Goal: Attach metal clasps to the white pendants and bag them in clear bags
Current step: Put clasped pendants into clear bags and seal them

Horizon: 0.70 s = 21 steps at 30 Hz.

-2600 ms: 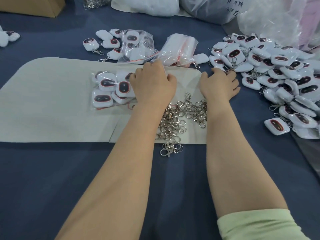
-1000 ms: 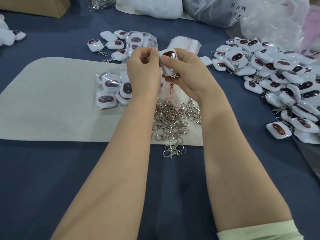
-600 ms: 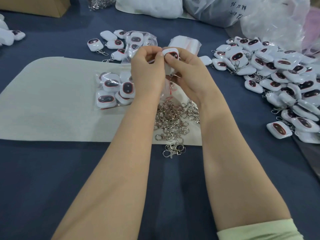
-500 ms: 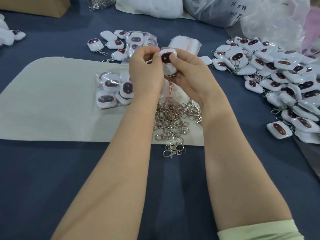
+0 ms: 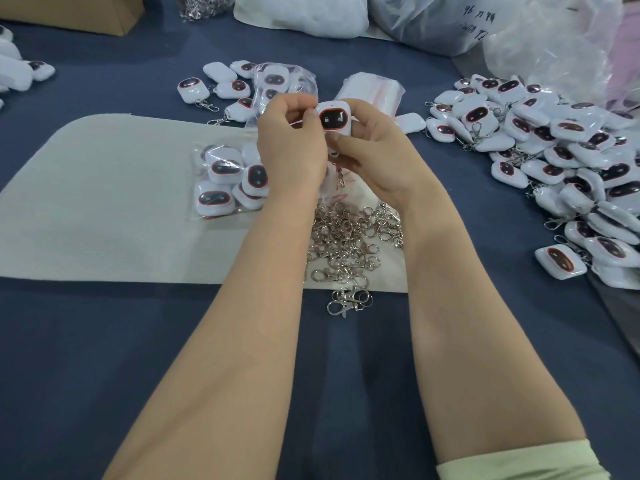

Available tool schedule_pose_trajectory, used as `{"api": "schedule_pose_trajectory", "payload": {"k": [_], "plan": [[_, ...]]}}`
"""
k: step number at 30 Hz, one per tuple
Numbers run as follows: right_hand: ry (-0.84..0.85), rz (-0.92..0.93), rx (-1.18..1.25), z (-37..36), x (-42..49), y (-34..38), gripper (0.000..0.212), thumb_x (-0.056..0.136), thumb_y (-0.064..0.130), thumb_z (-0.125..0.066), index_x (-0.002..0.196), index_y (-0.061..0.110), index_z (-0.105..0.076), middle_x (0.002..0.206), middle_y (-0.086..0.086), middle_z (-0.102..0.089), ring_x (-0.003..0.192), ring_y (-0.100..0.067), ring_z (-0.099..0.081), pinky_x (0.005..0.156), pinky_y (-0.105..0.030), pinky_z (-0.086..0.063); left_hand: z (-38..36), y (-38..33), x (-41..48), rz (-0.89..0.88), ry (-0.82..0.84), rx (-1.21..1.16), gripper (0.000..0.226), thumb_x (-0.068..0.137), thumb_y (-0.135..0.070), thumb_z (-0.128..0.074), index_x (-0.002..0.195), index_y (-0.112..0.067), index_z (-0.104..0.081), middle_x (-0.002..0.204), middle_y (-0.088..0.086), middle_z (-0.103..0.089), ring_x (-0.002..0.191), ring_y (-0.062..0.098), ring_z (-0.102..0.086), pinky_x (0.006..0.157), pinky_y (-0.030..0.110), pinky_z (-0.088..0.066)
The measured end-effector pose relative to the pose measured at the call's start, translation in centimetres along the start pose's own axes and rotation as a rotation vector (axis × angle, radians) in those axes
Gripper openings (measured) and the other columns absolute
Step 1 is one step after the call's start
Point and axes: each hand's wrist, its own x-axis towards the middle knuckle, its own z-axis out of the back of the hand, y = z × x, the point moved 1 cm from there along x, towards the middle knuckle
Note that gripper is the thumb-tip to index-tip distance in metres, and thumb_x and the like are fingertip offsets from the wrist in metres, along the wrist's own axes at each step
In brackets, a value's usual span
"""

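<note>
Pale green sleeve (image 5: 519,460) cloth shows at the lower right, on the right forearm. Both bare forearms reach forward over a dark blue tablecloth (image 5: 104,358). Between them lies a heap of loose metal clasps (image 5: 349,237), mostly on the near edge of an off-white felt mat (image 5: 104,202), with a few spilling onto the blue cloth.

Above the heap, both hands are raised off the mat around one white pendant (image 5: 333,120), its dark, red-rimmed face turned to the camera. The left hand (image 5: 291,147) has its fingers curled and its thumb tip against the pendant's left edge. The right hand (image 5: 374,150) cups the pendant from the right and below, its thumb curled under the bottom edge. A single clasp (image 5: 341,174) hangs down from the pendant between the two wrists. Whether a clear bag is also in the fingers cannot be told.

Left of the left hand, a filled clear bag (image 5: 225,181) of pendants lies on the mat. Beyond the mat's far edge sit a few clasped pendants (image 5: 214,88), a second filled bag (image 5: 280,79) and a stack of empty bags (image 5: 375,90). A big pile of loose pendants (image 5: 554,150) spreads along the right side. At the back are large plastic sacks (image 5: 433,22) and a cardboard box (image 5: 86,8).
</note>
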Motion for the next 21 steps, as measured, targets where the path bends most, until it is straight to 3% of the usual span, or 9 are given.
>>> {"api": "schedule_pose_trajectory", "payload": {"k": [2,4,6,9,11,14,17,21], "plan": [[-0.009,0.011,-0.018,0.1,-0.1,0.1,0.031,0.092,-0.011,-0.051,0.119,0.006,-0.051,0.097,-0.016,-0.062,0.086,-0.020,-0.059,0.084,-0.029,-0.052,0.0,-0.2,-0.1,-0.024,0.010,0.012,0.018,0.088,-0.002,-0.054,0.086,-0.019,-0.060,0.089,0.000,-0.065,0.088,0.017,-0.063,0.092,0.037,-0.051],[-0.046,0.011,-0.016,0.1,-0.1,0.2,0.031,0.092,-0.010,-0.051,0.119,0.006,-0.052,0.097,-0.016,-0.063,0.089,-0.022,-0.059,0.084,-0.029,-0.053,0.3,-0.4,-0.2,-0.094,0.009,0.072,0.012,0.089,-0.005,-0.055,0.092,-0.014,-0.062,0.087,-0.006,-0.062,0.085,0.010,-0.060,0.085,0.024,-0.050],[-0.183,0.001,-0.008,0.3,0.0,0.3,0.029,0.091,-0.009,-0.053,0.117,0.005,-0.054,0.098,-0.016,-0.066,0.090,-0.023,-0.062,0.087,-0.033,-0.054,0.6,-0.4,-0.3,-0.205,-0.001,0.251,0.014,0.090,-0.012,-0.055,0.102,-0.011,-0.061,0.092,-0.009,-0.059,0.088,0.007,-0.057,0.079,0.014,-0.044],[-0.430,-0.020,-0.105,1.1,0.5,0.4,0.028,0.090,-0.002,-0.056,0.118,-0.001,-0.056,0.113,-0.019,-0.066,0.103,-0.029,-0.065,0.096,-0.047,-0.051,0.4,0.2,-0.4,-0.292,0.037,0.794,0.033,0.087,-0.038,-0.058,0.112,-0.017,-0.056,0.118,0.002,-0.053,0.112,0.024,-0.048,0.093,0.034,-0.036],[-0.486,-0.040,-0.194,1.1,0.6,0.5,0.028,0.090,0.004,-0.058,0.117,0.000,-0.057,0.115,-0.018,-0.065,0.108,-0.031,-0.063,0.096,-0.051,-0.049,0.0,0.5,-1.0,-0.251,0.109,1.032,0.047,0.083,-0.050,-0.059,0.115,-0.017,-0.054,0.128,0.008,-0.044,0.121,0.030,-0.037,0.098,0.041,-0.028],[-0.533,-0.040,-0.202,0.8,0.8,0.7,0.027,0.088,0.005,-0.059,0.115,0.004,-0.057,0.113,-0.016,-0.065,0.106,-0.031,-0.063,0.095,-0.051,-0.049,-0.2,0.9,-1.3,-0.220,0.147,1.105,0.046,0.079,-0.048,-0.065,0.112,-0.016,-0.058,0.132,0.009,-0.038,0.125,0.032,-0.030,0.100,0.042,-0.023],[-0.573,0.015,-0.164,0.5,1.0,1.2,0.015,0.086,0.009,-0.064,0.098,0.016,-0.057,0.095,-0.004,-0.067,0.090,-0.020,-0.063,0.093,-0.045,-0.051,0.0,0.7,-0.9,-0.209,0.120,1.119,0.034,0.086,-0.041,-0.060,0.109,-0.016,-0.064,0.131,0.009,-0.041,0.125,0.033,-0.031,0.099,0.043,-0.024],[-0.608,0.080,0.004,-0.5,1.0,1.7,0.018,0.086,0.008,-0.067,0.091,0.017,-0.052,0.081,0.001,-0.061,0.074,-0.015,-0.059,0.076,-0.037,-0.057,-0.2,0.7,-0.7,-0.189,0.149,1.095,0.032,0.093,-0.038,-0.049,0.106,-0.015,-0.067,0.124,0.009,-0.050,0.122,0.033,-0.036,0.096,0.043,-0.027]]}}
